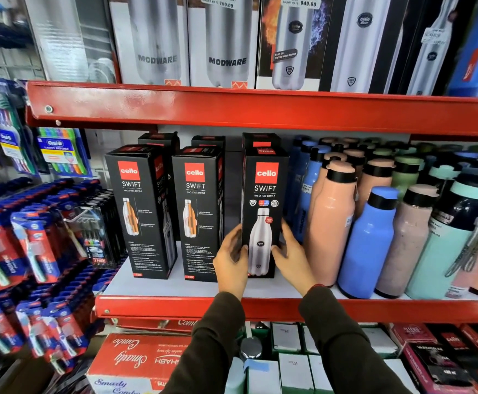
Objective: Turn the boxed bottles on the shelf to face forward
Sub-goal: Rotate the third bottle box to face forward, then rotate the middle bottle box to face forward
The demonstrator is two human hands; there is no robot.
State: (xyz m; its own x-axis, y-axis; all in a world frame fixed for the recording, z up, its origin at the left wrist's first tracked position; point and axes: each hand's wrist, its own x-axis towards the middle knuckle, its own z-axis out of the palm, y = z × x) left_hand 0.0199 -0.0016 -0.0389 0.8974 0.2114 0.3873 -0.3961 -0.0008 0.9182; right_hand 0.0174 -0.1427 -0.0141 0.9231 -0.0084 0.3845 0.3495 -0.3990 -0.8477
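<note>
Red-edged shop shelving fills the view, and the middle shelf has a pale board that carries three tall black bottle boxes in its front row, with more black boxes standing behind them. The left box and the middle box stand upright and apart from each other, each turned so that a face with an orange cutaway drawing and small print looks outward. The right box stands upright at the shelf front with its main face forward, showing a red logo, the word SWIFT and a picture of a steel bottle. The left hand grips the lower left edge of this box, thumb on the front face and fingers wrapped around the side. The right hand presses against the lower right edge, thumb on the front and fingers behind the side, so both hands are closed on the box. Dark sleeves cover both forearms. Just right of the held box stand loose bottles in peach, blue and mint. Larger boxed steel bottles line the shelf above, and toothbrush packs hang at the left.
</note>
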